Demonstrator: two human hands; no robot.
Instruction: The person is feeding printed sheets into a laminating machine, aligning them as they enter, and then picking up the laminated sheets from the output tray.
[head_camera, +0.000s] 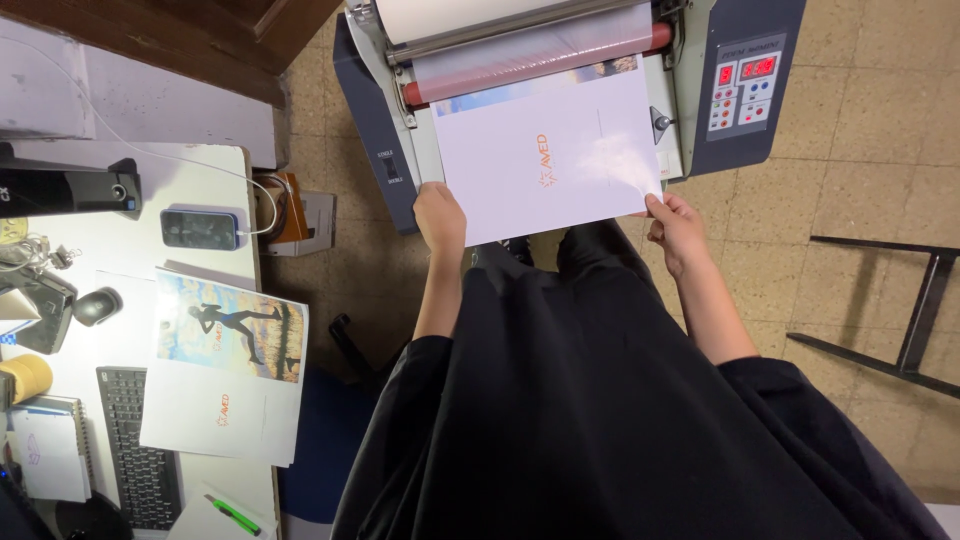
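Standing over the roll laminator (700, 90), the person holds a white printed sheet (550, 160) by its near edge, one hand at each corner. The left hand (440, 215) is closed on the near-left corner, its back turned up; the right hand (675, 225) pinches the near-right corner between thumb and fingers. The sheet lies flat on the machine's feed tray, its far end tucked under the red roller (530, 70) where clear film comes down — a strip of coloured print shows at that far edge. Its long axis seems to run from the person toward the rollers, skewed slightly so the far end leans to the right; an orange mark sits sideways near its middle. The control panel (745, 85) with its red display stands just right of the sheet.

Off to the left, well apart from the hands, a white tabletop (130, 240) carries a stack of printed covers (230, 365), a phone (200, 228) on a cable, a mouse (97, 305), a keyboard (140, 450) and a green pen (232, 515). A black metal frame (900, 310) stands on the tiled floor to the right.
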